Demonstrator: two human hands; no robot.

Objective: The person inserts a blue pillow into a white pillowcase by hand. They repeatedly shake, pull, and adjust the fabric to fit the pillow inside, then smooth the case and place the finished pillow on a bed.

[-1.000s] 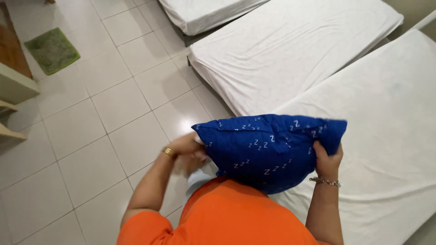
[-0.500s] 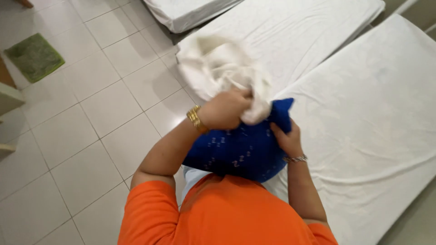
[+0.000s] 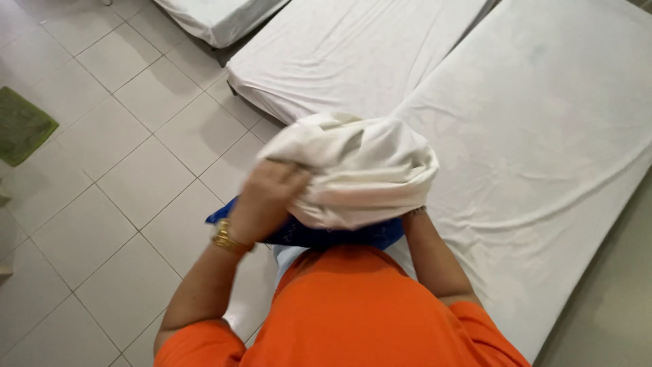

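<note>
A white pillowcase (image 3: pixel 360 170) is bunched over the top of a blue patterned pillow (image 3: pixel 319 236), of which only a low strip shows. My left hand (image 3: pixel 268 197), with a gold watch at the wrist, grips the left edge of the white cloth. My right hand is hidden beneath the cloth; only its wrist with a thin bracelet (image 3: pixel 414 212) shows at the right side of the pillow. The bundle is held against my chest, above my orange shirt (image 3: pixel 353 306).
A white-sheeted mattress (image 3: pixel 543 136) lies to the right, another (image 3: pixel 353 54) ahead, and a third (image 3: pixel 217 17) at the top left. White floor tiles (image 3: pixel 122 190) spread to the left, with a green mat (image 3: pixel 20 126) at the far left edge.
The white pillowcase has been drawn down over the blue pillow, which showed fully a second ago. My left hand moved from under the pillow to the cloth's edge.
</note>
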